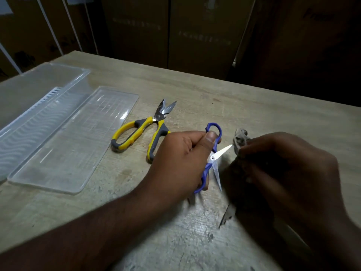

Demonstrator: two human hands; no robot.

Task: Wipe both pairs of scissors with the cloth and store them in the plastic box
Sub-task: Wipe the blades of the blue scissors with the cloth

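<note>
Both my hands are busy above the near half of the tabletop, close together but not touching. My left hand is curled round the blue scissors, thumb pressed against the upper handle loop and the lower loop poking out under my fingers. These scissors are spread open: one blade angles up to the right, the other points down toward me. My right hand is bunched round the cloth, a grey wad sticking up above my fingertips. The tip of the upper blade meets the cloth just where my fingers pinch it, so the scissors bridge the small gap between my two hands. More cloth seems to hang below my right hand, though it is blurred and dark there.

Just beyond my left hand, to its left, the yellow scissors lie flat on the tabletop, untouched, with yellow and grey handles toward me and short blades slightly parted, pointing away. One handle ends near my left knuckles.

Farther left lies the clear lid, flat. Touching its far long edge sits the plastic box, open, with a ribbed white insert at the bottom. Neither pair of scissors is in it.
</note>
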